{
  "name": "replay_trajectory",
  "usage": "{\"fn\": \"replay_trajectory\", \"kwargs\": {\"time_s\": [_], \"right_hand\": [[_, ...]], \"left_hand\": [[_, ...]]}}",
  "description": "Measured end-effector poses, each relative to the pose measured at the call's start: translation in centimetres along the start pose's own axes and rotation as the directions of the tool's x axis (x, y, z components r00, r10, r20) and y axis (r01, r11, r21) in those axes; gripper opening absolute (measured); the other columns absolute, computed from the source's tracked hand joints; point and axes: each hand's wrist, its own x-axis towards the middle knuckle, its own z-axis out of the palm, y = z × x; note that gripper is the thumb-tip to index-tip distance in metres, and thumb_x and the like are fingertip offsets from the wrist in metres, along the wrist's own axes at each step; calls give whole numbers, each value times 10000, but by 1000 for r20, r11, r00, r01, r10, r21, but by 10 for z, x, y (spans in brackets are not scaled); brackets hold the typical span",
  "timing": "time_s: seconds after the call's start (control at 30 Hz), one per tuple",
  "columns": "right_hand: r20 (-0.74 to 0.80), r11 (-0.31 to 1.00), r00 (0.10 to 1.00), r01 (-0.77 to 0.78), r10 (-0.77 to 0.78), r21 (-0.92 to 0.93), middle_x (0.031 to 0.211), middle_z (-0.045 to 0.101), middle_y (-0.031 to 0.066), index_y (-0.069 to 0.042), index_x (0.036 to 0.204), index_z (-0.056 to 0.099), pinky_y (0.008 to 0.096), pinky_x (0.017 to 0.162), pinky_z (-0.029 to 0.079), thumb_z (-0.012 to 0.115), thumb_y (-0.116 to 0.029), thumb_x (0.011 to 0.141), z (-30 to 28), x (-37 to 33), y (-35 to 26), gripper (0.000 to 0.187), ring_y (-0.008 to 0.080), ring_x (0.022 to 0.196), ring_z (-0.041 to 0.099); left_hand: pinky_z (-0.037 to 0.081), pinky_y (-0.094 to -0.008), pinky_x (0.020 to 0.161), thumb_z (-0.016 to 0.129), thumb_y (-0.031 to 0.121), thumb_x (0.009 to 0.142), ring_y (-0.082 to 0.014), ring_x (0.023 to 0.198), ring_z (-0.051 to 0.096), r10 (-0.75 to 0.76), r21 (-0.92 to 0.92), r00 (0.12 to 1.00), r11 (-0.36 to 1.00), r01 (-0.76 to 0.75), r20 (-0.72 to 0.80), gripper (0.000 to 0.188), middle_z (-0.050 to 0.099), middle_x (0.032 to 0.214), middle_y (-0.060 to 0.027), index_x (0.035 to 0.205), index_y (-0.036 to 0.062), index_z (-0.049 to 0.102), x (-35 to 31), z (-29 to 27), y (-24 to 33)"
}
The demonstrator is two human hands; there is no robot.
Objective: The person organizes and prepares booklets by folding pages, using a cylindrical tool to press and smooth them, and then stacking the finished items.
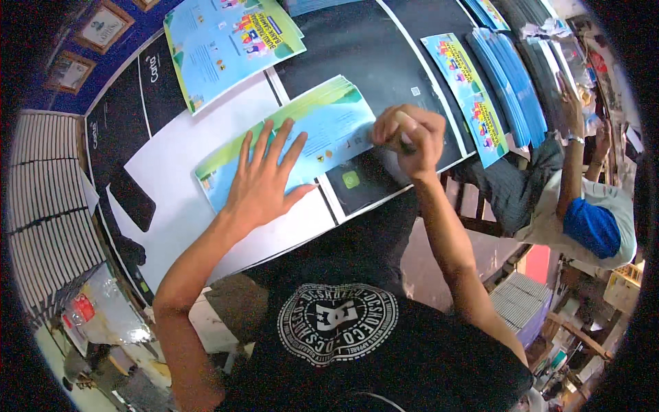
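Observation:
A small pile of folded printed sheets (333,113), light blue and green, lies slantwise on the table. My left hand (264,172) rests flat on its left part, fingers spread. Beside the pile's right end is my right hand (415,137), its fingers curled into a fist with the thumb on top. Whether anything is inside that fist is hidden. Under the pile's left part spreads a large white sheet (175,168); the right part lies over the black printed tabletop (357,48).
Larger colourful printed sheets (220,51) lie at the far left. Folded booklets (470,103) and blue-edged stacks (508,82) stand along the right. Another person (594,220) works beyond them. Bundled grey stacks (51,178) stand left of the table.

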Motion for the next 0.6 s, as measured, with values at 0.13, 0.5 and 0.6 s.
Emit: {"fn": "replay_trajectory", "kwargs": {"time_s": [0.13,0.5,0.6], "right_hand": [[-155,754,929,365,-337,546,694,611,168,13,697,564,478,668,487,543,-400,860,-8,3,-44,445,350,609,597],[-134,962,961,254,-240,99,724,605,186,46,779,568,406,650,507,589,-220,862,1,-38,21,280,305,676,598],[-166,802,785,580,-597,-141,798,635,141,-29,831,599,423,721,533,593,-71,867,-14,-61,8,55,283,785,634]], "left_hand": [[207,-627,1172,629,552,892,-432,1461,256,-6,-31,1000,1000,5,-30,819,261,1606,-186,1529,110,368,-3,1,0],[171,-620,1194,650,523,885,-416,1493,189,-52,-48,996,998,49,-75,826,224,1626,-160,1542,133,339,-9,1,-1],[158,-617,1198,648,536,883,-406,1499,178,-52,-103,997,994,46,-58,831,220,1631,-148,1547,148,334,-9,2,1]]}}
